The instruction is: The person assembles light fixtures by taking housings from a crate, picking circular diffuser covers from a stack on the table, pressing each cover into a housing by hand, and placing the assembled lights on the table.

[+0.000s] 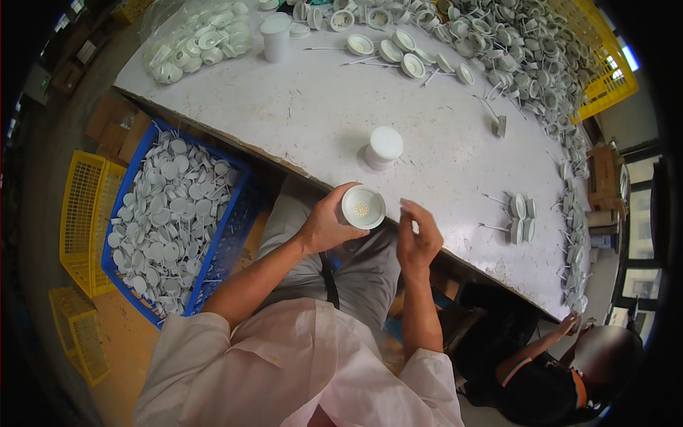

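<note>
My left hand is wrapped round a white, round LED lamp housing and holds it over my lap at the table's edge. Its open face is turned up, and small yellowish LED dots show in a ring at the bottom. Just right of it, apart from the housing, my right hand is raised with its fingers curled together. Whether a small piece sits between those fingertips is too small to tell. Beyond both hands, a stack of white discs stands on the white table.
To my left is a blue crate full of white discs with wires, beside yellow crates. A clear bag of white cups and a large heap of housings lie on the table. A co-worker sits at the right.
</note>
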Demonstrator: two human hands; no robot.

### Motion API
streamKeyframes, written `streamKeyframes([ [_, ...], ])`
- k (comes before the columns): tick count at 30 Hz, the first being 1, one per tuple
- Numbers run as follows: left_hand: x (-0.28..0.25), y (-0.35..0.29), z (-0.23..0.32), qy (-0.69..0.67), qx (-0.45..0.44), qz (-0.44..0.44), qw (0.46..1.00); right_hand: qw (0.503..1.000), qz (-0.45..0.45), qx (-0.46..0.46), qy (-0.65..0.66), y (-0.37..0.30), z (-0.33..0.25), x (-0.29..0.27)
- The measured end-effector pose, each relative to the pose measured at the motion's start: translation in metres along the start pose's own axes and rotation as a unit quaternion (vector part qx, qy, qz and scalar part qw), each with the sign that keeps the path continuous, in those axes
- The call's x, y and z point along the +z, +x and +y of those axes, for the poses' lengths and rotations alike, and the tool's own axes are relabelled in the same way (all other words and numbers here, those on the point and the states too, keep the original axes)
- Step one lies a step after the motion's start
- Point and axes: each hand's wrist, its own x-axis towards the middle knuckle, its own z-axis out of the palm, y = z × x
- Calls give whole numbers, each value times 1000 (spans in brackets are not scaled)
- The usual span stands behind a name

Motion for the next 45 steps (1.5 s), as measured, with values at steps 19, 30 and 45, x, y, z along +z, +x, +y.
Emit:
streamKeyframes([
  [19, 12, -3, 4, -64, 14, -14, 998, 905, -134, -349, -205, -19, 0, 1],
  [30, 15, -7, 15, -87, -3, -14, 996, 901, -136, -353, -213, -21, -5, -4],
  [45, 13, -5, 2, 41, -13, 23, 999, 927, -174, -288, -164, -25, -10, -14],
])
